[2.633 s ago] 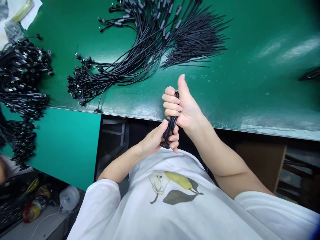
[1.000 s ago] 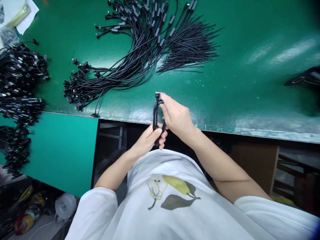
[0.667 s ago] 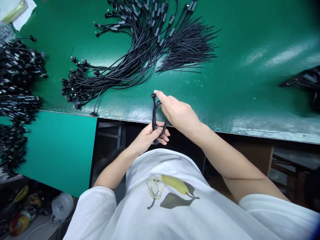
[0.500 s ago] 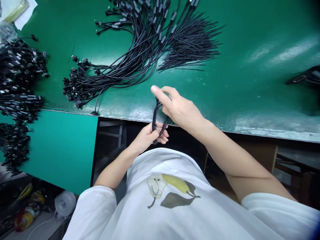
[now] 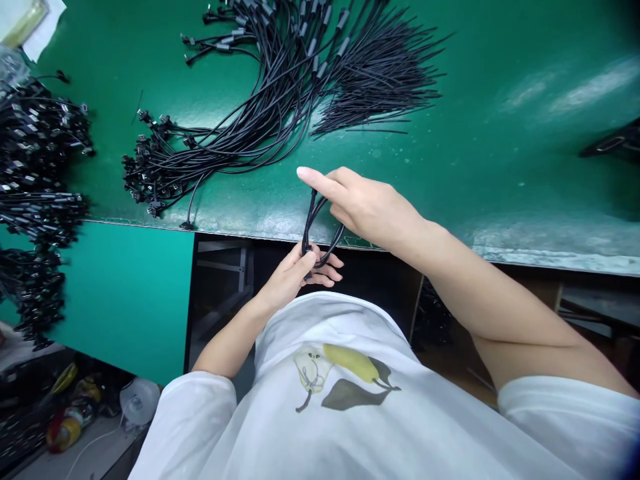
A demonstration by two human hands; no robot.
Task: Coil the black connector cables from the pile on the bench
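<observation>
A black cable (image 5: 308,223) is gathered into a small loop between my hands, just off the front edge of the bench. The lower part of the loop is pinched by my left hand (image 5: 286,279), thumb on top and the other fingers spread behind it. Above it, my right hand (image 5: 373,208) is closed on the upper part, one finger pointing left; its other fingertips are hidden under the hand. On the bench beyond lies a bundle of black cables (image 5: 240,143) with small plugs at their left ends. Many thin, straight black strands (image 5: 375,83) fan out beside it.
The green bench (image 5: 500,167) ends in a worn front edge. At the left, heaps of black cables with connectors (image 5: 37,140) lie by a lower green panel (image 5: 125,293). A dark object (image 5: 613,143) rests at the far right. Clutter fills the lower left.
My right hand has shifted slightly right and turned, and the cable loop has widened a little. My left hand still pinches its lower part. The view has moved slightly.
</observation>
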